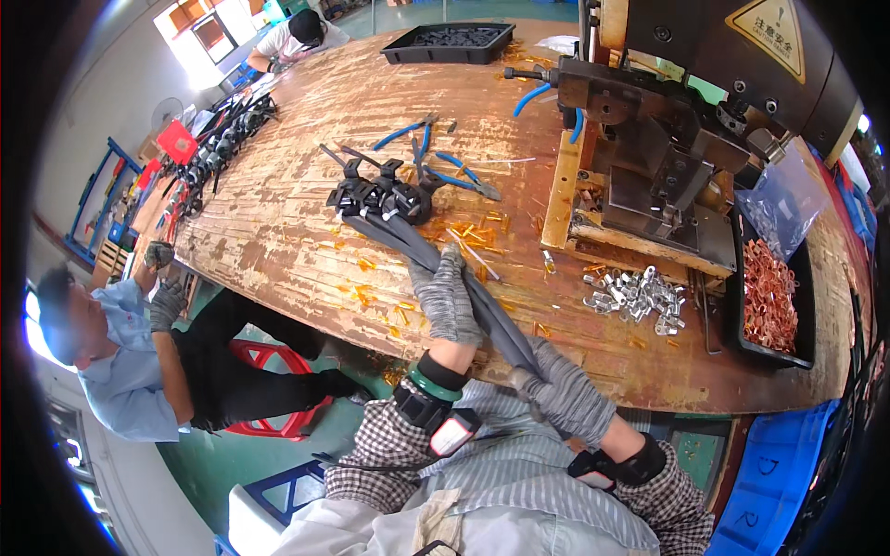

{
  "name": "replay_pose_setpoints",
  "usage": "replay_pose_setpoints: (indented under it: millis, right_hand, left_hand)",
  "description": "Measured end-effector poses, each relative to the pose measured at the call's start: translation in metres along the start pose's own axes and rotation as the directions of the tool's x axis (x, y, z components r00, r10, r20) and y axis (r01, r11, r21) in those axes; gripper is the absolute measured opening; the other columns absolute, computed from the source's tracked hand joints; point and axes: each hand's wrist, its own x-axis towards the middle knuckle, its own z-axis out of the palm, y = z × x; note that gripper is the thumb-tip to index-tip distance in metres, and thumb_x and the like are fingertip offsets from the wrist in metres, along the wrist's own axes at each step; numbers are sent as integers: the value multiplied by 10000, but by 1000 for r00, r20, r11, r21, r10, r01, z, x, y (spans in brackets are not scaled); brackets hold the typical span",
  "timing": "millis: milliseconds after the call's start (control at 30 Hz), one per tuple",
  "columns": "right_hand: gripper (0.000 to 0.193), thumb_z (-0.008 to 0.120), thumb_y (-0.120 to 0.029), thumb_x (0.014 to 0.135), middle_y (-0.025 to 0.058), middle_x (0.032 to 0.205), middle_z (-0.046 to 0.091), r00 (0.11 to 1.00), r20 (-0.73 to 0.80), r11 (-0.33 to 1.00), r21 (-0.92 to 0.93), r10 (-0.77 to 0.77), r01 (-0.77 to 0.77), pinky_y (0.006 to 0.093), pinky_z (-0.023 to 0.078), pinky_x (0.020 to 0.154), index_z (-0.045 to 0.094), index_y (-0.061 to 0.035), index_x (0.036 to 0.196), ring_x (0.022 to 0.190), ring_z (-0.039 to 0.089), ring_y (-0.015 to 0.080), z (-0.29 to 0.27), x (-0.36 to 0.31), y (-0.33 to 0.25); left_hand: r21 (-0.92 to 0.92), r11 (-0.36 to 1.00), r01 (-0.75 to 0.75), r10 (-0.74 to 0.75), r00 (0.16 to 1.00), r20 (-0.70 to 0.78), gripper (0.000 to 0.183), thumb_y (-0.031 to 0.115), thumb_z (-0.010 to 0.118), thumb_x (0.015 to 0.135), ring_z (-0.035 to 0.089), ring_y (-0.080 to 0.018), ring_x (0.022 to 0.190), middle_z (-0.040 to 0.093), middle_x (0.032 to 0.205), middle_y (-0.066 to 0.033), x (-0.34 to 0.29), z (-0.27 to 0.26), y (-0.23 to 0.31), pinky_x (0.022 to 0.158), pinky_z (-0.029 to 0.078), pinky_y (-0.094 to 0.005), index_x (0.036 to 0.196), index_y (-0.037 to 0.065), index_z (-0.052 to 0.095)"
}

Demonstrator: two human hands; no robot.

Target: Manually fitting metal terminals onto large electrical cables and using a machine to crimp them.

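Observation:
A bundle of thick dark grey cables [501, 322] runs slantwise over the near edge of the wooden table [278, 185]. My left hand [447, 298], in a grey knit glove, is closed around its middle. Lower down, near my body, my right hand [567, 391], gloved alike, grips the same bundle. At the far end of the cables, black connectors [375, 196] lie clustered on the tabletop. Small amber sleeves [477, 239] are scattered beside my left hand. To the right of the bundle lies a pile of silver terminals [640, 301].
Blue-handled pliers [468, 176] lie beyond the connectors. A heavy press [663, 176] stands at right, next to a black tray [805, 347] of copper pieces [769, 292]. Another black tray [445, 53] sits at the back. A co-worker [130, 343] sits at left, another person [297, 42] farther off.

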Motion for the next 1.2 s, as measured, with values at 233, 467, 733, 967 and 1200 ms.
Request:
replay_pose_setpoints:
  millis: [233, 467, 733, 967, 1200]
  right_hand:
    - [488, 451, -360, 879, 264, 872, 582, 995, -6, 947, -306, -100, 93, 450, 477, 670, 441, 54, 1139, 747, 598, 388, -15, -18, 0]
    - [546, 474, -393, 872, 243, 909, 585, 999, 43, 953, -302, 4, 10, 420, 475, 697, 441, 53, 1184, 797, 591, 362, -24, -17, 13]
    - [531, 468, -396, 877, 225, 825, 603, 996, 73, 978, -205, 58, -42, 425, 492, 627, 447, 34, 1188, 700, 615, 350, -21, -16, 5]
    - [542, 501, -414, 856, 211, 906, 612, 991, 76, 980, -174, 110, -96, 415, 499, 652, 456, 14, 1185, 765, 618, 358, -25, -17, 5]
    - [536, 494, -424, 858, 222, 922, 605, 980, 109, 968, -210, 166, -141, 407, 496, 696, 459, -2, 1187, 819, 611, 360, -25, -13, -7]
  left_hand:
    - [443, 885, -144, 13, 959, 284, 296, 173, 564, 860, 508, -109, 810, 512, 903, -43, -1, -57, 53, 741, 438, -235, 1114, 32, 506]
    - [269, -84, -959, 44, 267, 963, 228, 119, 616, 759, 570, -286, 827, 565, 969, -109, 64, 48, 99, 726, 472, -348, 979, 67, 590]
    - [-42, -489, -871, -688, 355, 633, 167, 106, 585, 745, 631, -306, 813, 650, 892, -148, 148, 111, 30, 665, 505, -386, 874, 34, 663]
    - [-73, -434, -898, -669, 267, 694, 139, 98, 591, 700, 639, -300, 700, 641, 747, -156, 149, 107, 25, 558, 498, -386, 806, 24, 641]
    - [459, 566, -685, -60, 521, 851, 93, 122, 521, 869, 476, -85, 502, 476, 677, 29, 155, 89, 65, 458, 405, -224, 948, 74, 515]
